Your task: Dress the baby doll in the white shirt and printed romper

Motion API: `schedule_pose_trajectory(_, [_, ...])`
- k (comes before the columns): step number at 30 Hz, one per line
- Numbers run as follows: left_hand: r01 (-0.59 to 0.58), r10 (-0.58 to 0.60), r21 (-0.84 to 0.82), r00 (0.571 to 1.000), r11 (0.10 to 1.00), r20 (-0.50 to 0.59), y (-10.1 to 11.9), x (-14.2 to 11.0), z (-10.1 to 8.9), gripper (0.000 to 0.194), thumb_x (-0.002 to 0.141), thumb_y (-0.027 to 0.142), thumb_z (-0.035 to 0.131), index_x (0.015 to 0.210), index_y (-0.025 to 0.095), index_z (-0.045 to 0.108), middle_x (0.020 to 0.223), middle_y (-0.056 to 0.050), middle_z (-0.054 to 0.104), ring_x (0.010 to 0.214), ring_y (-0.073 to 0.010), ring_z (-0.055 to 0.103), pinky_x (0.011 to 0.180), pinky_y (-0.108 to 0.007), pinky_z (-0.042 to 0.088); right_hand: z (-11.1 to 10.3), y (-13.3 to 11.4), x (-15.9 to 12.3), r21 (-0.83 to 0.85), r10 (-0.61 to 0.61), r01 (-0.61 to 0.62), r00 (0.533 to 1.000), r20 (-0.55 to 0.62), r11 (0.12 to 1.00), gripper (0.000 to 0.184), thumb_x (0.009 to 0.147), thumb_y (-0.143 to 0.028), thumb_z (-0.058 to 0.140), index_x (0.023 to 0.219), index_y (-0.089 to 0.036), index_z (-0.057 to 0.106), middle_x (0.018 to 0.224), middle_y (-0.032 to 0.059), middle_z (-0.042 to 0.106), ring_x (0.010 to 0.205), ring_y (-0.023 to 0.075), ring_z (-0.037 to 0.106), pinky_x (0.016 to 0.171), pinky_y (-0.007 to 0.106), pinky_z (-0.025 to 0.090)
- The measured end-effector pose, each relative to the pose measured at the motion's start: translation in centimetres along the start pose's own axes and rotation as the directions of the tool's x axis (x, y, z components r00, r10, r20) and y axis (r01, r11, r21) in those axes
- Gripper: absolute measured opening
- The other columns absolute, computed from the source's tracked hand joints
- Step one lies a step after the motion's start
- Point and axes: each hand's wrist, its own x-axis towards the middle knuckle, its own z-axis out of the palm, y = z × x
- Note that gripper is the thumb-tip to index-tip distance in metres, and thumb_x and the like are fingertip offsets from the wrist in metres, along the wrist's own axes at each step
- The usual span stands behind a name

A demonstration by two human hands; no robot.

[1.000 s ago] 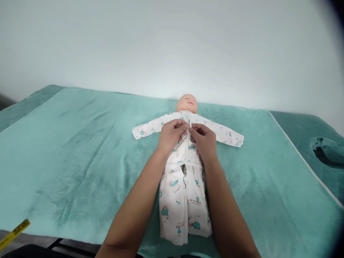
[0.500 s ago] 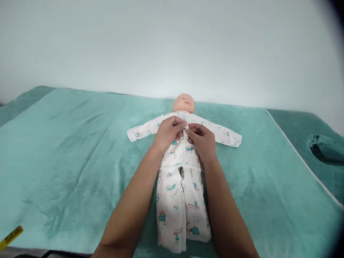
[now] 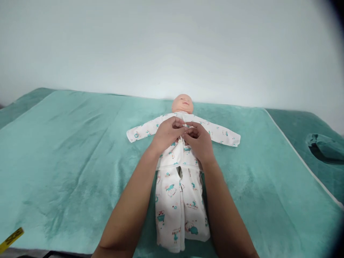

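Observation:
A baby doll (image 3: 182, 104) lies on its back, head toward the wall, its arms spread inside long sleeves. It wears a white printed baby shirt (image 3: 172, 156) that opens down the front and matching white trousers (image 3: 169, 211) with a gap at the crotch. On the chest, my left hand (image 3: 170, 132) pinches the shirt's front edge. My right hand (image 3: 198, 138) grips the opposite edge, its fingertips meeting those of the left. What lies between the fingertips, perhaps a fastening, is hidden. Below the hands, the two front edges lie close together down to the hem.
A light green plush sheet (image 3: 67, 161) with white edging covers a darker green padded table (image 3: 301, 125). An oval hole (image 3: 326, 148) shows in the padding at the right. Behind stands a plain white wall (image 3: 161, 46). A yellow strip with dark marks (image 3: 12, 240) pokes in at lower left.
The fingers of both hands have drawn closer together over the shirt front and now overlap. The doll appears slightly further left in view.

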Motion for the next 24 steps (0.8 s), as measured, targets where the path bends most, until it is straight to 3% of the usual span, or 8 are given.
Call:
schedule_pose_trajectory(4, [0.001, -0.001, -0.003, 1.0, 1.0, -0.024, -0.28, 0.2, 0.06, 0.02, 0.076, 0.022, 0.065, 0.096, 0.019, 0.067, 0.082, -0.001, 0.066, 0.057, -0.007, 0.053, 0.046, -0.018, 0.041, 0.12, 0.54, -0.02, -0.053, -0.075, 0.075, 0.997, 0.001, 0.996, 0.043, 0.078, -0.028, 0.07, 0.12, -0.026, 0.061, 0.079, -0.0037, 0.066, 0.06, 0.0108, 0.055, 0.057, 0.026, 0.048])
schedule_pose_trajectory(13, [-0.024, 0.027, 0.042, 0.997, 0.999, -0.074, -0.23, 0.25, 0.17, 0.023, 0.071, 0.015, 0.061, 0.093, 0.02, 0.061, 0.073, 0.004, 0.058, 0.051, -0.0063, 0.048, 0.043, -0.019, 0.04, 0.13, 0.63, 0.11, -0.047, -0.078, 0.08, 0.996, 0.041, 0.996, 0.041, 0.08, -0.031, 0.068, 0.119, -0.024, 0.06, 0.081, -0.0032, 0.065, 0.062, 0.0095, 0.052, 0.06, 0.024, 0.045])
schedule_pose_trajectory(20, [-0.022, 0.016, -0.22, 0.999, 0.975, -0.03, -0.77, 0.51, -0.15, 0.021, 0.07, 0.017, 0.068, 0.087, 0.02, 0.056, 0.067, 0.006, 0.056, 0.046, -0.0052, 0.049, 0.04, -0.018, 0.034, 0.11, 0.17, 0.29, 0.028, 0.04, -0.038, 0.997, -0.073, 0.999, 0.03, 0.081, -0.036, 0.067, 0.107, -0.021, 0.064, 0.081, -0.0022, 0.062, 0.063, 0.0097, 0.056, 0.058, 0.023, 0.051])
schedule_pose_trajectory(24, [-0.036, 0.033, -0.263, 0.999, 0.964, -0.015, -0.95, 0.57, -0.37, 0.02, 0.071, 0.02, 0.071, 0.085, 0.019, 0.057, 0.066, 0.005, 0.056, 0.048, -0.0049, 0.05, 0.04, -0.017, 0.034, 0.15, -0.11, 0.25, 0.013, 0.049, -0.048, 0.994, -0.097, 0.999, 0.027, 0.079, -0.034, 0.068, 0.103, -0.021, 0.065, 0.079, -0.003, 0.061, 0.06, 0.0086, 0.054, 0.056, 0.022, 0.05])
